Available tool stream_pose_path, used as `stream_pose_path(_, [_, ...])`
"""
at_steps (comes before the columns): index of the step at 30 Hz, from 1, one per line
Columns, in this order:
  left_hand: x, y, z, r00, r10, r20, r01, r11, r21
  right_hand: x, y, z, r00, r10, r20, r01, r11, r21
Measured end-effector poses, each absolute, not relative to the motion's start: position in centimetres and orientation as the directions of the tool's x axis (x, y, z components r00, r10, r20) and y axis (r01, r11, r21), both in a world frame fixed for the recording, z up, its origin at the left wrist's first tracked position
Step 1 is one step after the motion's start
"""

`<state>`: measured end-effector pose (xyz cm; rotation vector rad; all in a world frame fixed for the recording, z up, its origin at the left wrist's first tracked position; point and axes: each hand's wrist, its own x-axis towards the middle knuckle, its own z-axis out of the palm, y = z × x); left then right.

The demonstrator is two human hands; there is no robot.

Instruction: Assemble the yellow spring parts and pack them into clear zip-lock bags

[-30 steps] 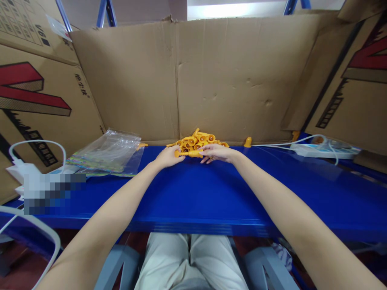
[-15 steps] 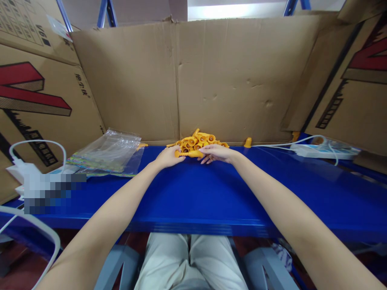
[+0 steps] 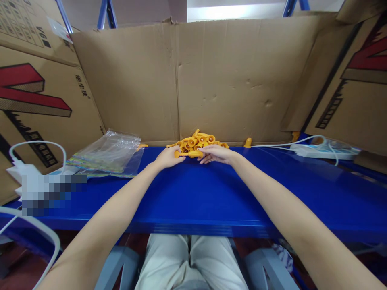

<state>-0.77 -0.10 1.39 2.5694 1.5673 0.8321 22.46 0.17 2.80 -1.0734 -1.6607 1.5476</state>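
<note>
A heap of small orange plastic parts [image 3: 199, 141] lies on the blue table [image 3: 193, 193] against the cardboard back wall. Just in front of it, my left hand [image 3: 167, 157] and my right hand [image 3: 216, 153] hold one long orange part [image 3: 189, 154] between them, each pinching an end. The part lies level, just above the table top. Both arms stretch far forward from the table's near edge.
A stack of clear plastic bags [image 3: 107, 153] lies at the left. A lone orange part [image 3: 248, 142] stands right of the heap. A white power strip with cables [image 3: 320, 150] sits far right; a white charger and cable [image 3: 21, 169] far left. Cardboard walls enclose three sides.
</note>
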Motion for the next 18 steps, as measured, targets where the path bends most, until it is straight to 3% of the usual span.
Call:
stream_pose_path(6, [-0.6, -1.0, 2.0, 0.369, 0.828, 0.422, 0.733, -0.539, 0.415, 21.4, 0.0, 3.1, -0.365, 0.927, -0.086, -0.166, -0.155, -0.974])
stream_pose_path(10, [-1.1, -1.5, 3.3, 0.230, 0.870, 0.436, 0.790, -0.428, 0.439, 21.5, 0.5, 3.8, -0.142, 0.990, 0.004, -0.356, -0.047, -0.933])
stream_pose_path(12, [-1.9, -1.5, 3.9, 0.086, 0.924, 0.372, 0.904, -0.229, 0.360, 22.0, 1.1, 4.2, 0.012, 0.996, 0.091, -0.423, 0.088, -0.902])
stream_pose_path(14, [-2.9, -1.4, 4.2, -0.075, 0.959, 0.273, 0.982, 0.024, 0.187, 22.7, 1.8, 4.5, 0.186, 0.958, 0.217, -0.399, 0.275, -0.874])
stream_pose_path(16, [-4.1, -1.0, 4.3, -0.200, 0.966, 0.163, 0.980, 0.198, 0.025, 23.4, 2.7, 4.6, 0.324, 0.874, 0.362, -0.287, 0.455, -0.843])
stream_pose_path(18, [-5.3, -0.6, 4.0, -0.257, 0.964, 0.074, 0.965, 0.260, -0.039, 24.0, 3.5, 4.5, 0.397, 0.776, 0.491, -0.141, 0.580, -0.802])
